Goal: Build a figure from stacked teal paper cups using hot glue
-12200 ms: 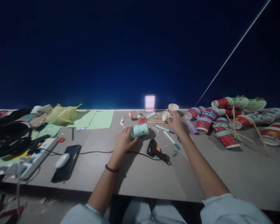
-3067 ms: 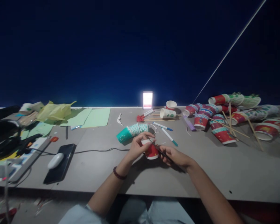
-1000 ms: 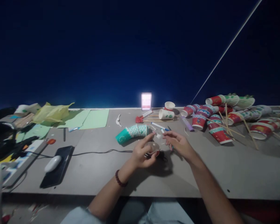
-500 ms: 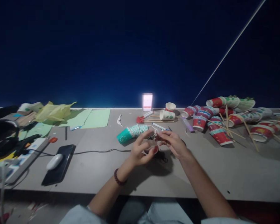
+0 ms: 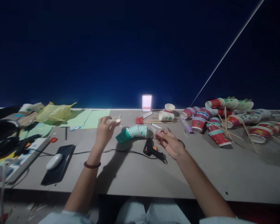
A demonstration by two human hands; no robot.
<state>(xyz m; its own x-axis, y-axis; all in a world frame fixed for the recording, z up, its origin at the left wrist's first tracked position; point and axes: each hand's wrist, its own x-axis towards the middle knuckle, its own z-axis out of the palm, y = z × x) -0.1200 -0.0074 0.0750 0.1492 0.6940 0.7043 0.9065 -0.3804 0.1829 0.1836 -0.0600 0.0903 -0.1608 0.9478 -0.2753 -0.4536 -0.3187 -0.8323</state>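
Observation:
My left hand is raised over the grey table, left of a curved chain of teal paper cups. Its fingers are closed on a small whitish piece of paper cup. My right hand hovers just right of a black glue gun that lies on the table. Its fingertips are pinched together on something thin that I cannot make out. The glue gun's cord runs left across the table.
A phone with a white mouse on it lies left, beside a power strip. Green paper sheets and yellow crumpled paper sit at the back left. Red cups with sticks crowd the right. Markers and white cups lie behind.
My left hand has swung up and left, away from the right hand, carrying the small cup piece. The glue gun that the hands covered is now in plain sight.

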